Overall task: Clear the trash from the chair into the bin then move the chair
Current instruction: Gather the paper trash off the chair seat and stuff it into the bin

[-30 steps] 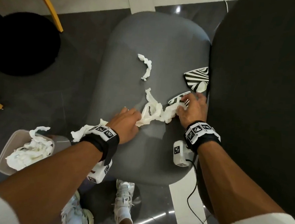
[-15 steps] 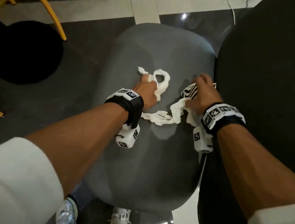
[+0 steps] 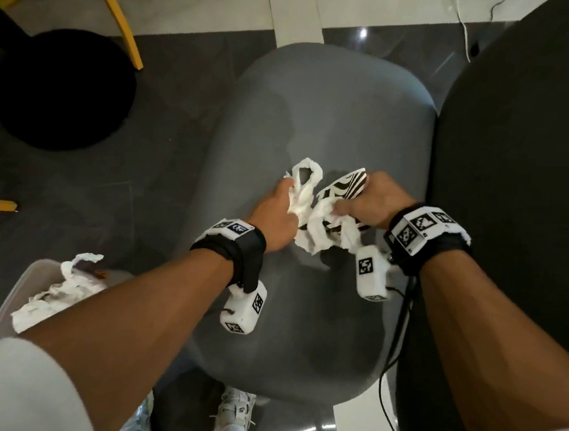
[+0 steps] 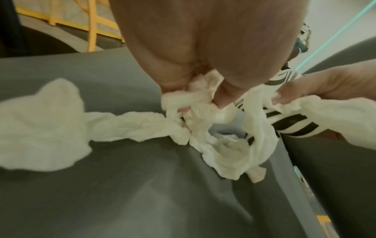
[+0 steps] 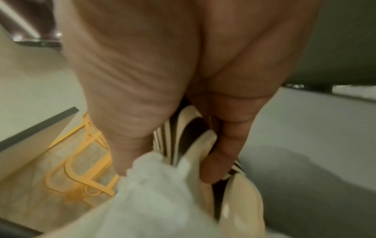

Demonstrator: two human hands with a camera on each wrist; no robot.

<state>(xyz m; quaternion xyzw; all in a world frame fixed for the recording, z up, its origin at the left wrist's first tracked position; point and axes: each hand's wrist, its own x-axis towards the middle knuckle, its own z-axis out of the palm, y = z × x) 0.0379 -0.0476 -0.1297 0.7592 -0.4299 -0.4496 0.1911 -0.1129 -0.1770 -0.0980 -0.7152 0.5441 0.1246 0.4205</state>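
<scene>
Over the grey chair seat (image 3: 319, 115) both hands hold trash. My left hand (image 3: 282, 205) grips a twisted strand of white tissue (image 3: 304, 189); the left wrist view shows its fingers (image 4: 221, 98) curled round the tissue (image 4: 142, 125), which trails off to the left. My right hand (image 3: 363, 201) grips black-and-white striped scraps (image 3: 344, 186) together with a wad of tissue (image 3: 323, 229); in the right wrist view its fingers (image 5: 215, 161) curl round the striped scraps (image 5: 183, 140). The grey bin (image 3: 26, 282) at lower left holds crumpled tissue (image 3: 52, 294).
The chair's dark backrest (image 3: 521, 167) rises along the right. A black round base (image 3: 63, 89) and yellow chair legs (image 3: 121, 19) stand on the dark floor at upper left. My white shoes (image 3: 234, 413) are below the seat. A black cable (image 3: 400, 328) hangs from my right wrist.
Both hands have drawn back toward me across the seat, bringing the far tissue strand and striped scraps together. The bin has come back into view at lower left.
</scene>
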